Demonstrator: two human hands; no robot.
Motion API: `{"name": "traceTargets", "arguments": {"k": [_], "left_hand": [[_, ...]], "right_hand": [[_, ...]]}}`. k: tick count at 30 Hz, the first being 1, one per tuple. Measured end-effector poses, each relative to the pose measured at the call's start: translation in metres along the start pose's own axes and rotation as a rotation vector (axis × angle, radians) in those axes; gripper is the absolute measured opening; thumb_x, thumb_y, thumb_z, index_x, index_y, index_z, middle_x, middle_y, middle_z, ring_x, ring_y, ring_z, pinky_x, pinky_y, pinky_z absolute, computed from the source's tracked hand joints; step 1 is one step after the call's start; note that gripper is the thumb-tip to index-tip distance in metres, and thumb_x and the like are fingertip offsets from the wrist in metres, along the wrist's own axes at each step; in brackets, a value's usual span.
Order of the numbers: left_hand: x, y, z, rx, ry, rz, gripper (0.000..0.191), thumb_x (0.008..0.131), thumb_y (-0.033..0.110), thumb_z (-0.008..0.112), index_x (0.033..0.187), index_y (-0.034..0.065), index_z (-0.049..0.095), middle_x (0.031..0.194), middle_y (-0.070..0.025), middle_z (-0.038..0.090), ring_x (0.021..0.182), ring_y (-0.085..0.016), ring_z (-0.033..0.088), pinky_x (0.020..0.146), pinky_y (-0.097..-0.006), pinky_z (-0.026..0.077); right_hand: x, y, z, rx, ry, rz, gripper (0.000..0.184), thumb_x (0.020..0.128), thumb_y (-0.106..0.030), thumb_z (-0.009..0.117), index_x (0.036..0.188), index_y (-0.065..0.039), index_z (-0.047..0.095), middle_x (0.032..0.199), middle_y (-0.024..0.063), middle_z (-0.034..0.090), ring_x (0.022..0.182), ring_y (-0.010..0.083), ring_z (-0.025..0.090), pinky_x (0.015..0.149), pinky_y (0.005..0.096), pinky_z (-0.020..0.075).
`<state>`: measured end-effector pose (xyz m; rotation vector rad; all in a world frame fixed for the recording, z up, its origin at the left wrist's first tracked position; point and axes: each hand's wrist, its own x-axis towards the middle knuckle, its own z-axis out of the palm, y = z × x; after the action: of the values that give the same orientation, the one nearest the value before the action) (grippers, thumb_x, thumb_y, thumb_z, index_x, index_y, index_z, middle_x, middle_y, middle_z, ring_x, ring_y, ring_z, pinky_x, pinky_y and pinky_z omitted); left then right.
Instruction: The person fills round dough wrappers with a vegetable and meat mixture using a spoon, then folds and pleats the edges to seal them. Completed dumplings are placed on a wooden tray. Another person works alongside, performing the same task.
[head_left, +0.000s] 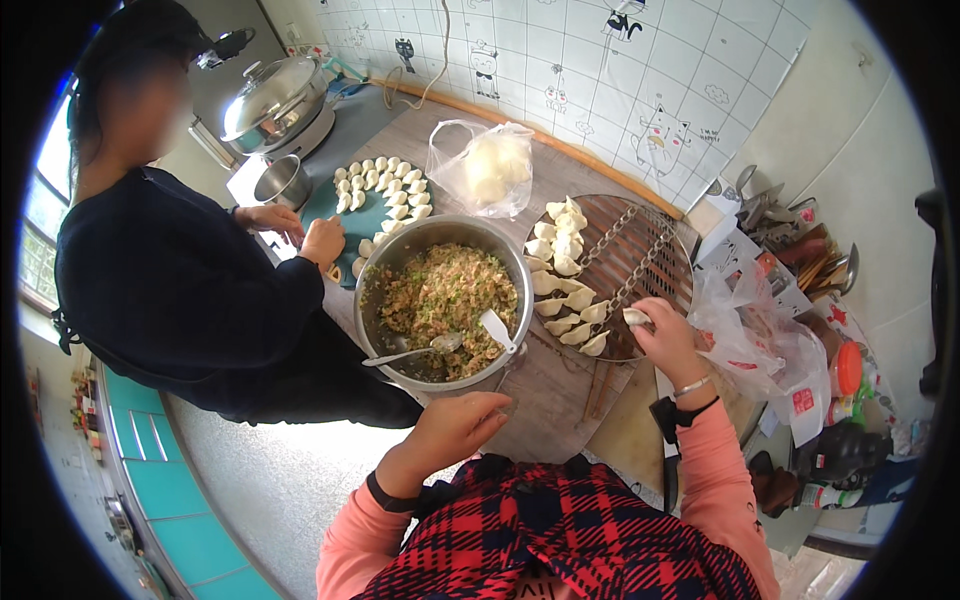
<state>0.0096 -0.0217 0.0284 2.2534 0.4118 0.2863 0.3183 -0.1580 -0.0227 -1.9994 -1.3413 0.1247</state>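
My right hand (666, 336) holds a folded dumpling (637, 317) between thumb and fingers, over the near right part of a round slatted rack (660, 259). Several dumplings (579, 298) lie in rows on the rack's left side, beside two metal chains. My left hand (469, 421) hovers near the counter's front edge, just below a large steel bowl (527, 300), its fingers slightly bent and nothing seen in them. Minced filling (450, 292) fills much of the bowl. A metal spoon (409, 351) and a white plastic spatula (496, 330) rest in it.
At the left a person (180, 285) works with both hands at a dark green board (364, 219) bearing many dough pieces. A plastic bag of dough (491, 165) lies behind the bowl. Plastic bags (757, 330), utensils (825, 255) and a red-lidded jar (847, 369) crowd the right side.
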Motion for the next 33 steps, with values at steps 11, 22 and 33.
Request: {"name": "traceTargets", "arguments": {"k": [11, 22, 33], "left_hand": [[-0.015, -0.021, 0.006, 0.059, 0.075, -0.016, 0.021, 0.081, 0.018, 0.062, 0.099, 0.0072, 0.061, 0.085, -0.0105, 0.063, 0.073, -0.027, 0.062, 0.062, -0.0337, 0.050], [-0.030, -0.068, 0.029, 0.128, 0.004, -0.219, 0.025, 0.080, 0.023, 0.060, 0.100, 0.0078, 0.059, 0.083, -0.0129, 0.062, 0.076, -0.030, 0.061, 0.065, -0.0380, 0.049], [-0.035, -0.085, 0.040, 0.193, -0.048, -0.195, 0.032, 0.080, 0.027, 0.059, 0.105, 0.0081, 0.057, 0.092, -0.0170, 0.061, 0.082, -0.036, 0.059, 0.069, -0.0419, 0.049]], "right_hand": [[0.083, 0.027, 0.047, -0.347, -0.180, -0.211, 0.020, 0.073, -0.010, 0.061, 0.093, -0.012, 0.059, 0.090, 0.0059, 0.058, 0.081, 0.0277, 0.059, 0.067, 0.0387, 0.0475], [0.092, 0.041, 0.068, -0.485, -0.279, -0.337, 0.016, 0.077, -0.005, 0.051, 0.089, -0.012, 0.058, 0.083, 0.0072, 0.056, 0.080, 0.0300, 0.058, 0.068, 0.0409, 0.0490], [0.144, -0.053, 0.048, -0.225, 0.039, -0.534, 0.025, 0.078, -0.017, 0.059, 0.101, -0.008, 0.060, 0.103, 0.0077, 0.059, 0.089, 0.0270, 0.060, 0.073, 0.0362, 0.0497]]}}
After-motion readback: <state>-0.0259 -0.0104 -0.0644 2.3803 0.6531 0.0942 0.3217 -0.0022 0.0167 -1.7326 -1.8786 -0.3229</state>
